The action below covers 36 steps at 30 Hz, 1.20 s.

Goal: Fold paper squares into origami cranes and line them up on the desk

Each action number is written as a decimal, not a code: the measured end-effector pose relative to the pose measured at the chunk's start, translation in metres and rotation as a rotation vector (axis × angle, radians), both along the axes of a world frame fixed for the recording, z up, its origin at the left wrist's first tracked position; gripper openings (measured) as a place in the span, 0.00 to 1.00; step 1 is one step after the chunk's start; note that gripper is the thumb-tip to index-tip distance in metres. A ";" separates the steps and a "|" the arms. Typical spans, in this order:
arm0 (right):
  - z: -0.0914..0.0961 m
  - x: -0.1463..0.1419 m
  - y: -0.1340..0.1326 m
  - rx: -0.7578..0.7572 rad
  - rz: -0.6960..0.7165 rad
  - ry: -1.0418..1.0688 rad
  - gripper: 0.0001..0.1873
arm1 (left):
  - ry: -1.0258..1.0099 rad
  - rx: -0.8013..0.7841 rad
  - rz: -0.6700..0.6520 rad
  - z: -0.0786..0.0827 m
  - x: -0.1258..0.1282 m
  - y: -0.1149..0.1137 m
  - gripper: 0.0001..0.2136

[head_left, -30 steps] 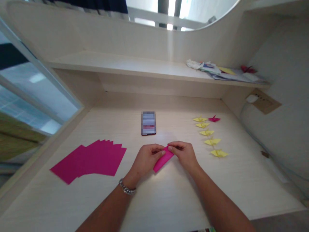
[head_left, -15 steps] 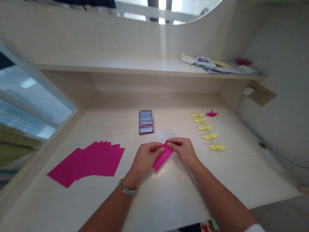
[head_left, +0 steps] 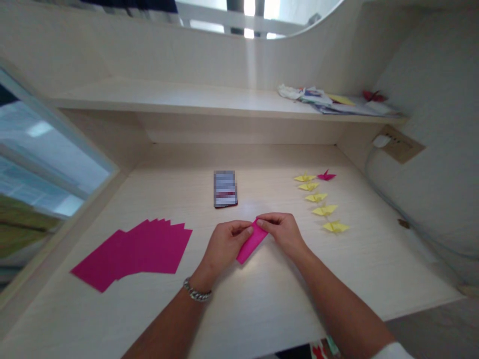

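Observation:
A folded strip of bright pink paper is held slantwise between both hands, low over the desk. My left hand pinches its upper left edge between thumb and fingers; a chain bracelet circles that wrist. At the upper right end, my right hand grips the same paper with thumb and forefinger. Fanned to the left lies a pile of flat pink paper sheets. Right of my hands stand several yellow paper cranes in a slanting row, with one pink paper crane beside the farthest.
Beyond my hands a phone with a blurred screen lies on the desk. A shelf across the back bears papers at its right. A plug and cable run from the wall socket.
The whole view has shifted very slightly. Both hands keep the same grip on the folded pink paper, and nothing else has visibly moved.

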State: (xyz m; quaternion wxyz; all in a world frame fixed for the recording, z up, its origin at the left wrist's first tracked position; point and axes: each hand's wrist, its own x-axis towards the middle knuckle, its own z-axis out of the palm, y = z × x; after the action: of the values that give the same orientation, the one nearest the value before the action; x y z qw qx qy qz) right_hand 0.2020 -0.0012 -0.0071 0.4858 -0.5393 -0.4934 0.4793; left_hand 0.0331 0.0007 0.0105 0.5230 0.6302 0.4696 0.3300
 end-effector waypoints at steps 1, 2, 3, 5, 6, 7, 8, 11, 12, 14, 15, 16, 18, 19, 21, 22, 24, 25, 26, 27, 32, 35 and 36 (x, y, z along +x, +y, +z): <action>0.000 0.000 0.000 0.002 -0.002 -0.003 0.14 | -0.002 0.002 -0.002 0.000 0.000 0.000 0.13; 0.001 0.000 0.000 0.002 -0.002 -0.006 0.14 | -0.004 0.005 -0.004 0.000 0.000 0.000 0.13; 0.001 0.000 -0.001 0.001 -0.001 -0.009 0.14 | -0.007 0.009 -0.006 0.000 0.000 0.000 0.13; 0.002 0.000 -0.001 -0.002 0.006 -0.016 0.15 | -0.014 0.011 -0.008 -0.001 0.000 0.000 0.13; 0.002 0.000 -0.001 -0.003 0.008 -0.018 0.15 | -0.018 0.009 -0.008 -0.001 0.000 0.000 0.13; 0.002 0.000 -0.001 -0.003 0.008 -0.018 0.14 | -0.022 0.006 -0.007 -0.002 0.000 0.000 0.13; 0.002 0.000 -0.001 -0.002 0.006 -0.017 0.14 | -0.026 0.000 -0.007 -0.002 0.000 0.000 0.13; 0.001 0.001 0.000 -0.002 0.012 -0.022 0.13 | -0.024 -0.019 -0.009 -0.002 0.000 0.000 0.13; 0.002 0.001 0.001 -0.002 0.021 -0.023 0.13 | -0.018 -0.022 -0.009 -0.002 0.000 0.000 0.13; 0.003 0.001 0.001 -0.002 0.043 -0.028 0.12 | -0.006 -0.014 -0.006 -0.003 0.000 0.001 0.13; 0.003 0.001 0.001 -0.003 0.052 -0.030 0.12 | 0.000 -0.004 -0.001 -0.003 -0.001 0.001 0.13; 0.004 0.001 0.001 -0.002 0.055 -0.032 0.12 | 0.004 0.006 0.005 -0.004 -0.001 0.001 0.13; 0.005 0.000 0.000 -0.003 0.056 -0.033 0.11 | 0.009 0.020 0.013 -0.006 -0.001 0.001 0.13; 0.006 0.000 0.000 -0.002 0.054 -0.032 0.11 | 0.008 0.022 0.018 -0.007 -0.001 0.000 0.13; 0.006 -0.001 0.001 0.001 0.054 -0.028 0.11 | 0.000 0.018 0.037 -0.008 0.000 0.000 0.13; 0.005 -0.002 0.002 0.004 0.052 -0.024 0.11 | -0.006 0.015 0.054 -0.008 0.000 0.000 0.13; 0.005 -0.005 0.004 0.012 0.043 -0.002 0.11 | -0.023 0.015 0.101 -0.007 0.001 0.000 0.13; 0.006 -0.006 0.006 0.015 0.037 0.012 0.11 | -0.034 0.019 0.127 -0.006 0.002 0.000 0.13; 0.006 -0.008 0.007 0.017 0.032 0.025 0.11 | -0.045 0.022 0.151 -0.006 0.002 0.000 0.14; 0.007 -0.009 0.009 0.018 0.026 0.034 0.12 | -0.057 0.024 0.173 -0.005 0.002 0.000 0.14; 0.014 -0.016 0.014 0.029 0.024 -0.002 0.10 | -0.110 -0.008 0.234 -0.003 0.001 0.002 0.15; 0.013 -0.018 0.014 0.045 0.026 0.000 0.10 | -0.112 -0.022 0.225 -0.004 -0.001 0.003 0.15; 0.012 -0.017 0.013 0.048 0.023 -0.001 0.10 | -0.111 -0.029 0.222 -0.005 -0.001 0.003 0.15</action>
State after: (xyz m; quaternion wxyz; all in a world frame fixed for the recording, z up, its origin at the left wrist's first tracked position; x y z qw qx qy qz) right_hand 0.1845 0.0122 0.0044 0.4928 -0.5222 -0.5112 0.4724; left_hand 0.0320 0.0040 0.0059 0.5173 0.5474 0.5117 0.4134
